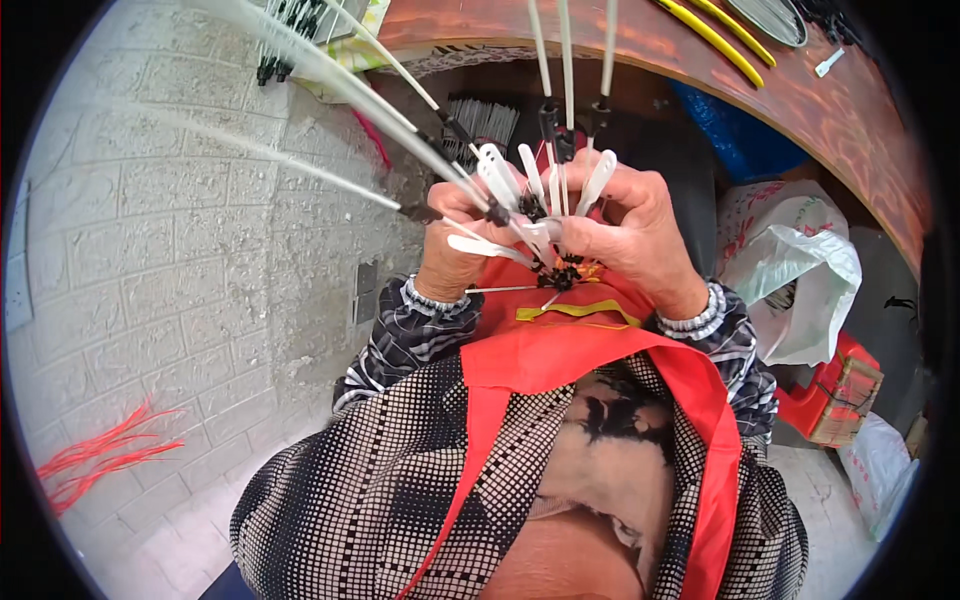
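Between my two hands, over the red apron (pixel 540 350), is a frame of white rods with black joints, like an umbrella frame (pixel 543 240). Its long rods fan out and upward; those on the left are blurred. Several flat white paddle-shaped tips (pixel 497 175) stick out around its middle, above a cluster of small black parts. My left hand (pixel 450 240) closes on the frame's left side, its fingertips partly hidden behind the rods. With thumb and fingers bent, my right hand (pixel 630 220) pinches the frame at the middle from the right.
A wooden table (pixel 850 130) curves across the far right, bearing yellow-handled pliers (pixel 715 40) and a small white piece (pixel 828 62). White plastic bags (pixel 790 260) and a red box (pixel 835 390) are at right. Red strands (pixel 110 455) hang by the brick wall (pixel 160 240) at left.
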Demonstrator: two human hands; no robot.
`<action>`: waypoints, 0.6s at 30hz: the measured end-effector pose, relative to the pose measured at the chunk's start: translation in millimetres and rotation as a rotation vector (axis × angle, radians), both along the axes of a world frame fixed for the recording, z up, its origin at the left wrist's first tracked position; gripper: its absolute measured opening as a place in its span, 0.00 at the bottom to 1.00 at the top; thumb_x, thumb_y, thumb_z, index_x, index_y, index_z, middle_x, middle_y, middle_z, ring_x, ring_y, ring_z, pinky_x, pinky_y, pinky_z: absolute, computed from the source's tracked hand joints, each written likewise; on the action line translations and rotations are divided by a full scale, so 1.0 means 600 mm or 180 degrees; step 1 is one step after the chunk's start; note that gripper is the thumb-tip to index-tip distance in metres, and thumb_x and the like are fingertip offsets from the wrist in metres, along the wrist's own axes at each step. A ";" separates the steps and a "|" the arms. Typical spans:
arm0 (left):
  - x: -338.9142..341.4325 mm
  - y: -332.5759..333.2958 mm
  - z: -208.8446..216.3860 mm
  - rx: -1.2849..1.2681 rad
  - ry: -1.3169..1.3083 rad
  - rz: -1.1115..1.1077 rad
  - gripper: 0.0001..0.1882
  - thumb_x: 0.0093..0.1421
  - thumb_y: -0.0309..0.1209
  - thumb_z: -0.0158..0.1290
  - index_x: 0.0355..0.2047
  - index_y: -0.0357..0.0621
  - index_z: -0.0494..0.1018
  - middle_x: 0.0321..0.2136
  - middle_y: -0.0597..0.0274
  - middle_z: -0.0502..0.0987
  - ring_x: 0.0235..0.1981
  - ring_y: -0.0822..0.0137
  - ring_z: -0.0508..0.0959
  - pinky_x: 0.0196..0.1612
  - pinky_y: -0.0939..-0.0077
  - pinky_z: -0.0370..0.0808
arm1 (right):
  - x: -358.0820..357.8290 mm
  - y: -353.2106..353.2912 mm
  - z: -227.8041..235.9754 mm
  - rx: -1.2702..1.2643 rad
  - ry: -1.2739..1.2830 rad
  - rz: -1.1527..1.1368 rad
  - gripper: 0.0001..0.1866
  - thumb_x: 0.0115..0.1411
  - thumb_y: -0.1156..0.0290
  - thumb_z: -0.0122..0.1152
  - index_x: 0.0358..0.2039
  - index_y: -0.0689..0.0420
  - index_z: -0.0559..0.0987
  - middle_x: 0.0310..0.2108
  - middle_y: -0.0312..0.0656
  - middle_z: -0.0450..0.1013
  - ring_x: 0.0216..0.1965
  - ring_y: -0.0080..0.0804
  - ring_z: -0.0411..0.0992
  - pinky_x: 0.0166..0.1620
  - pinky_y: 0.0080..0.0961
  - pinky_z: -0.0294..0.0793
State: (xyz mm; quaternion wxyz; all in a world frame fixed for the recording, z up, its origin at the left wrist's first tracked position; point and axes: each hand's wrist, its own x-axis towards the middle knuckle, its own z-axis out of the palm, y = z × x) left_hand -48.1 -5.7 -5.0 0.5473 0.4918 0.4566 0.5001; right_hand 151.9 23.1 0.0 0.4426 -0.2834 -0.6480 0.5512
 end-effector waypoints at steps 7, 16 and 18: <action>-0.002 -0.001 0.011 -0.0221 -0.0054 -0.0151 0.14 0.47 0.29 0.67 0.31 0.36 0.76 0.27 0.66 0.76 0.28 0.77 0.73 0.32 0.80 0.70 | -0.011 -0.014 -0.005 -0.1123 0.0477 0.0142 0.14 0.48 0.74 0.67 0.35 0.64 0.78 0.25 0.32 0.71 0.24 0.15 0.68 0.28 0.15 0.67; 0.007 -0.004 0.007 -0.0116 -0.0621 -0.0385 0.11 0.47 0.27 0.63 0.29 0.36 0.73 0.28 0.61 0.74 0.27 0.74 0.72 0.30 0.81 0.68 | -0.013 -0.023 0.004 -0.0760 0.0304 -0.0007 0.08 0.48 0.80 0.64 0.30 0.61 0.76 0.27 0.30 0.69 0.28 0.14 0.66 0.33 0.15 0.67; 0.006 -0.010 0.008 -0.0487 -0.1042 -0.0229 0.11 0.47 0.26 0.63 0.29 0.37 0.73 0.27 0.62 0.74 0.27 0.74 0.72 0.31 0.82 0.68 | -0.014 -0.022 0.010 -0.0736 0.0236 0.0038 0.08 0.48 0.80 0.65 0.29 0.61 0.76 0.26 0.30 0.69 0.28 0.14 0.66 0.32 0.15 0.67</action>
